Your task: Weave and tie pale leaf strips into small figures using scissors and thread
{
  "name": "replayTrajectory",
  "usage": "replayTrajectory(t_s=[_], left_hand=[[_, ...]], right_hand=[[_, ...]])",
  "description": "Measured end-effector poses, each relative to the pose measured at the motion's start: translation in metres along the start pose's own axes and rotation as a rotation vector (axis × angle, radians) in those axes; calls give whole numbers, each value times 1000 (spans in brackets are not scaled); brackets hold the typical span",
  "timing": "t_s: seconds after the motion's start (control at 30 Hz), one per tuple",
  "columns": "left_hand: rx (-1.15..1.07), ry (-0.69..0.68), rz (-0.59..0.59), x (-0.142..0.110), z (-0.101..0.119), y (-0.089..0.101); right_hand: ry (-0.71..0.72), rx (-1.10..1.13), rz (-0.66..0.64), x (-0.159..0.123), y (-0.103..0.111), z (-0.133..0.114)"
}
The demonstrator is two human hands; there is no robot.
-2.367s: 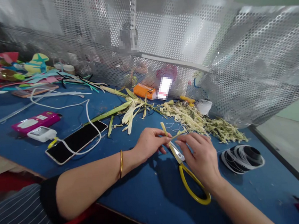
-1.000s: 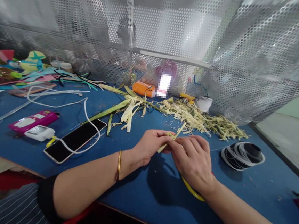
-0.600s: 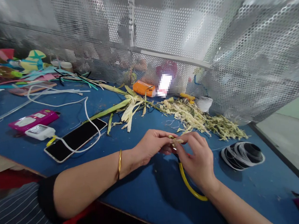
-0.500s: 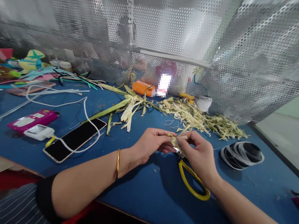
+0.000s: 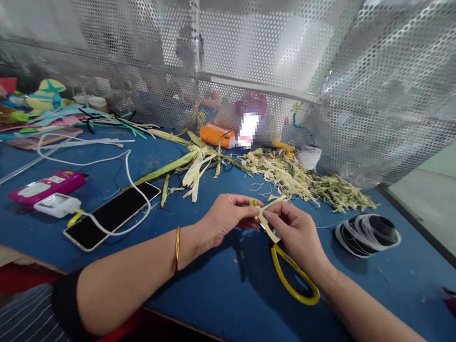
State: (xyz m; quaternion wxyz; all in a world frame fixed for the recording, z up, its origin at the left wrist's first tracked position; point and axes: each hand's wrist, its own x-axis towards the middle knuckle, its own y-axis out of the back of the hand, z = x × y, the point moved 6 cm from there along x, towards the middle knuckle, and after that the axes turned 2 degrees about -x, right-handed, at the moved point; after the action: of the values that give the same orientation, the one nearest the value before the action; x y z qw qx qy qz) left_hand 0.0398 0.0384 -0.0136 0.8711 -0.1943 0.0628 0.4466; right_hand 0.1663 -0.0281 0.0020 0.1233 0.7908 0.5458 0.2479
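Left hand (image 5: 226, 216) pinches the pale strip (image 5: 270, 233), fingers closed, seemingly to steady it; right hand (image 5: 300, 231), fingertips together, nips it too, scissors (image 5: 305, 300) just beside

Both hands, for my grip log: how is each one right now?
Left hand: closed, pinching a pale leaf strip.
Right hand: fingertips at that strip; grip cannot be told.

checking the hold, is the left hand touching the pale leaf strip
Touching: the head view shows the left hand pinching the pale leaf strip between thumb and fingers.
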Motion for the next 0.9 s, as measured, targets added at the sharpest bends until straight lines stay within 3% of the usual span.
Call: replayTrajectory(t_s=[0.17, 0.27, 0.43, 0.73, 0.9], left_hand=[[-50, 2, 30, 1, 1, 5], [-39, -21, 0, 2, -1, 4], [56, -96, -64, 2, -2, -1], [460, -293, -170, 4, 0, -3], [494, -320, -202, 4, -2, -4]], right_hand=[[691, -643, 136, -12, 5, -35], [867, -701, 109, -18, 2, -41], [736, -508, 57, -9, 5, -37], [288, -308, -35, 3, 4, -13], [89, -227, -40, 5, 4, -1]])
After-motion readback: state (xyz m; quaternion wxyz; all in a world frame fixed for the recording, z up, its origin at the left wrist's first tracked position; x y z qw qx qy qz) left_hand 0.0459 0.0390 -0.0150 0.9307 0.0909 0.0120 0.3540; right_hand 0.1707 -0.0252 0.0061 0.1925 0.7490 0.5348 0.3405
